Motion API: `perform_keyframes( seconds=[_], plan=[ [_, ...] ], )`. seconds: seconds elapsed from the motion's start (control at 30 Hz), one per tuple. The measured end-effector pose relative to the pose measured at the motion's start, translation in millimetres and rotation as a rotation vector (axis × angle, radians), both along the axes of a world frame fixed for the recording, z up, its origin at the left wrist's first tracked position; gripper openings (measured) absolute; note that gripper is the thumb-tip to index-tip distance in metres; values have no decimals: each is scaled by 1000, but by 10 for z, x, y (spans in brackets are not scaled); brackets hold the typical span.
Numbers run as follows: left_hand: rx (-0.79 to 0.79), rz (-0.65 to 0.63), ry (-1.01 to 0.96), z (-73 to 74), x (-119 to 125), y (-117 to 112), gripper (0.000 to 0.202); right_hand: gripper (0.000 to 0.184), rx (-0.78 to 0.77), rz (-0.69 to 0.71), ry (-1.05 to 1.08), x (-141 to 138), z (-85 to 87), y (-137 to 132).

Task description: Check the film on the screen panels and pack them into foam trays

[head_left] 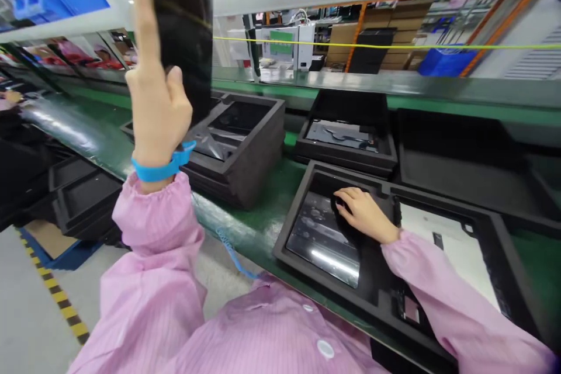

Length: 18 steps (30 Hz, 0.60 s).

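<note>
The dark panel in the left hand is motion-blurred and cut off by the top edge, and its face cannot be read. The right hand hides part of the screen in the near tray, its fingertips lost against the black foam. The far shelves blur together.

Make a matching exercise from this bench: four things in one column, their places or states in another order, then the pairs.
Things:
1. Left hand
2. Right hand
3. Blue plastic wrist strap
4. Stack of black foam trays

Places:
A. Around the left wrist
B. Resting in the near black foam tray
C. Raised, holding a dark flat panel
D. On the green belt

Pairs: 1-C, 2-B, 3-A, 4-D
</note>
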State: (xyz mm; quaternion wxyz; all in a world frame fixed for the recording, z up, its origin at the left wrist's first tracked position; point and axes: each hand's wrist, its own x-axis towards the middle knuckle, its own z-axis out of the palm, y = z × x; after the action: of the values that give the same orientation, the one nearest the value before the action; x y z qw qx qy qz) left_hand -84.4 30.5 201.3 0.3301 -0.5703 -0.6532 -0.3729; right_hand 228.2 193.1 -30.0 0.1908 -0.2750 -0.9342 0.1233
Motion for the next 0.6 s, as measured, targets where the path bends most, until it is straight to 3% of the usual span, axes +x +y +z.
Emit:
perform_keyframes(
  seconds=[0.1,0.2,0.3,0.37,0.5,0.6],
  plan=[
    [-353,145,45,-155,25,131,84,37,64,92,-74,-90,-25,-142],
    [-629,283,65,-363,-42,314,85,34,76,361,-134,-185,31,-375],
    [-747,344,110,-520,-132,442,86,34,97,609,-175,-329,25,-687],
    [-756,345,137,-581,-162,482,83,35,119,652,-190,-419,-15,-851],
    [-778,294,147,-667,-155,511,80,35,156,529,-186,-433,-70,-777],
    [-803,227,108,-742,-145,537,75,33,174,155,-151,-251,-75,-385]
  ],
)
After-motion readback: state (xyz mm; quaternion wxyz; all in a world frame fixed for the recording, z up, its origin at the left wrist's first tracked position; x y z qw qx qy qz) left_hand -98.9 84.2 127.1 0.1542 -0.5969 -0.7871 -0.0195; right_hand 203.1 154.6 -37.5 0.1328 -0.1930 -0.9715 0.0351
